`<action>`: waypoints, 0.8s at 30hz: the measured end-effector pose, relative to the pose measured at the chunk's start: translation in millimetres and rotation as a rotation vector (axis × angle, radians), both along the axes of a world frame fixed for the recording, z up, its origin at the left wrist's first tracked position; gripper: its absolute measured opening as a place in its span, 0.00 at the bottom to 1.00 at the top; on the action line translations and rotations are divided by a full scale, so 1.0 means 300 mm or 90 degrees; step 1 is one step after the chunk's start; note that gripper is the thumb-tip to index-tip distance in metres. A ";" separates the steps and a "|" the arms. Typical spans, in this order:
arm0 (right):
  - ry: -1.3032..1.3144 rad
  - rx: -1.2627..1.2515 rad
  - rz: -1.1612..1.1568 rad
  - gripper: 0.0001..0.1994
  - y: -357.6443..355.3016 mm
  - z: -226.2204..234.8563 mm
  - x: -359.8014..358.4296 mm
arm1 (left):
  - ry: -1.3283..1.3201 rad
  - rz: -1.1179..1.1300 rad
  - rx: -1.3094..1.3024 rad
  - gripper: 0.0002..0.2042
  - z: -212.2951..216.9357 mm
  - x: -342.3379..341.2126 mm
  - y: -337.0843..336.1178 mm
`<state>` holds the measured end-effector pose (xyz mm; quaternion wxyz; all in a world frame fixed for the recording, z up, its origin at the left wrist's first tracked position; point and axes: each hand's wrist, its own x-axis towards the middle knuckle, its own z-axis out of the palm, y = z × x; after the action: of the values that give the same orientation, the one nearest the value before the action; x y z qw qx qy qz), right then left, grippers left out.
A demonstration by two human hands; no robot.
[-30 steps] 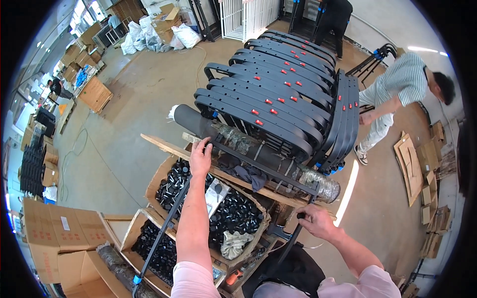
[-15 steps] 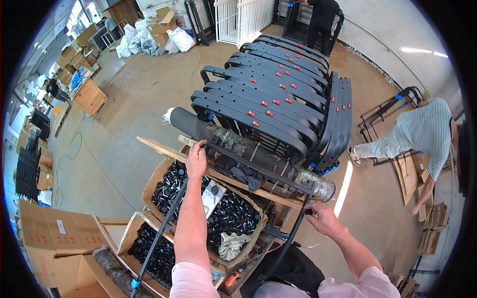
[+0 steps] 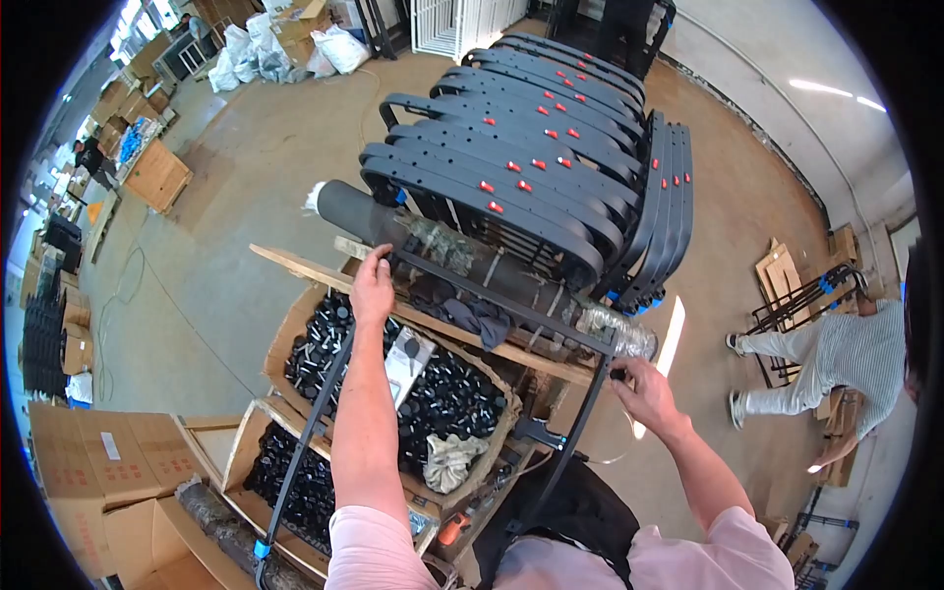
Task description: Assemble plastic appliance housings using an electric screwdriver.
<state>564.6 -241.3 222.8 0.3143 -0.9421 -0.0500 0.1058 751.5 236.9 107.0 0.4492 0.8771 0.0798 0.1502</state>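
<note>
A black metal frame [image 3: 492, 297] with a long bar and two legs lies across the bench, its legs running back toward me. My left hand [image 3: 372, 285] is closed around the frame's far left corner; whether it also holds a small part is hidden. At the far right corner, my right hand [image 3: 644, 395] pinches a small black round-headed screw foot [image 3: 618, 374] against the frame. Between my arms stands an open carton [image 3: 280, 334] of similar black-headed screw feet [image 3: 462, 398], with a metal box-shaped piece [image 3: 406, 364] and a pale cloth glove [image 3: 452, 462] on top.
A second carton [image 3: 236, 472] of black parts sits nearer left. Behind the bench, a wrapped roll [image 3: 359, 213] lies before stacked black curved frames [image 3: 511, 147] with red pieces. An orange-handled tool [image 3: 453, 528] lies near my lap. A person [image 3: 865, 354] stands at right.
The view has shifted slightly, so the bench and stack sit higher and further left. Both my hands stay at the frame's corners. The person at right has moved with a black frame.
</note>
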 end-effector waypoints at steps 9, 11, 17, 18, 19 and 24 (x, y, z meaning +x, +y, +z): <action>0.005 -0.030 -0.054 0.15 0.004 0.010 0.036 | 0.049 0.034 0.021 0.14 0.044 0.005 -0.018; 0.003 -0.033 -0.044 0.15 0.002 -0.017 0.039 | 0.058 0.028 0.033 0.15 0.037 0.001 -0.010; -0.079 -0.028 0.068 0.14 0.015 -0.043 0.053 | 0.041 0.009 -0.027 0.16 0.013 -0.018 0.028; -0.074 -0.046 0.080 0.14 0.022 -0.043 0.054 | 0.007 0.005 0.006 0.15 0.004 -0.019 0.047; -0.068 -0.078 0.078 0.14 0.003 -0.040 0.058 | 0.031 0.021 0.022 0.15 0.022 -0.011 -0.006; -0.032 -0.255 0.083 0.15 0.032 -0.030 0.086 | 0.004 0.038 0.035 0.14 0.031 -0.020 0.009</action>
<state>590.3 -231.7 213.8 0.1119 -0.9829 -0.0964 0.1098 745.5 239.5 116.3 0.4198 0.8868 0.1034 0.1632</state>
